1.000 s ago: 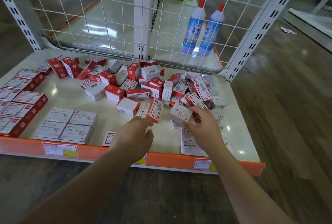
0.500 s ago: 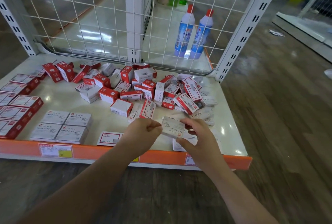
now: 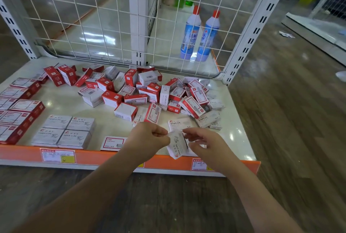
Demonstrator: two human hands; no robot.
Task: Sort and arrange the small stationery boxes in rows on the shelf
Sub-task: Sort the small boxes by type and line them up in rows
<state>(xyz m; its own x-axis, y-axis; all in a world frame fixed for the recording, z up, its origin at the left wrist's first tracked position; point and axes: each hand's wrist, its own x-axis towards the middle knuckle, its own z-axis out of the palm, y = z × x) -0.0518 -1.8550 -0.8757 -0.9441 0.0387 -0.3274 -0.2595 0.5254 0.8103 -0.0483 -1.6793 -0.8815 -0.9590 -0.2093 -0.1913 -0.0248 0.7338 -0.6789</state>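
A small white paper-clip box (image 3: 177,145) is held tilted on end above the shelf's front edge. My left hand (image 3: 149,139) pinches its upper left corner. The fingers of my right hand (image 3: 203,145) curl at its right edge and touch it. A loose heap of red-and-white and white stationery boxes (image 3: 149,94) covers the middle and right of the white shelf (image 3: 61,101). White paper-clip boxes (image 3: 65,131) stand in a neat block at the front left. Red boxes (image 3: 16,109) lie in rows along the left edge. White staples boxes (image 3: 206,119) lie beyond my right hand.
An orange price strip (image 3: 104,157) runs along the shelf's front edge. A white wire-mesh back panel (image 3: 93,27) and slotted uprights (image 3: 249,36) close off the rear. Two blue bottles (image 3: 198,34) stand behind the mesh. Wooden floor lies to the right and below.
The white box came from the heap on the right toward the front middle, and my left hand took hold of it. It has turned from flat to standing on end.
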